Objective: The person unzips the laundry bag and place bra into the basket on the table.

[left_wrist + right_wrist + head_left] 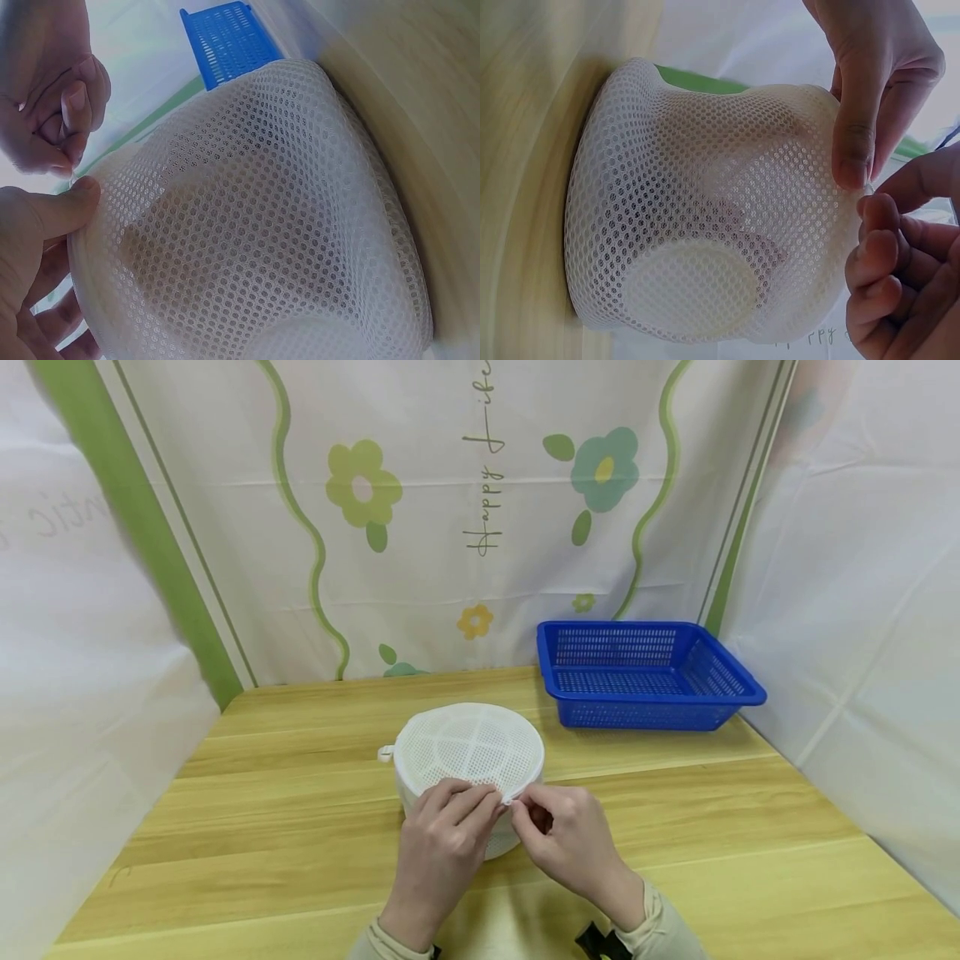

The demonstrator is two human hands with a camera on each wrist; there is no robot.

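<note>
Wood-grain table [262, 827] before a flowered curtain [427, 560]: white mesh bag [471, 739] upright near centre, left hand [446, 835] gripping its rim [541, 764], right hand [573, 839] pinching the adjoining edge; soft mesh could buckle or snag should the left grip slip

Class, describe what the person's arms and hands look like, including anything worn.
The left hand and right hand are bare, with no gloves showing. Pale beige sleeves end in slightly gathered cuffs. A black piece shows beside the right cuff, a smaller black bit by the left.
</note>
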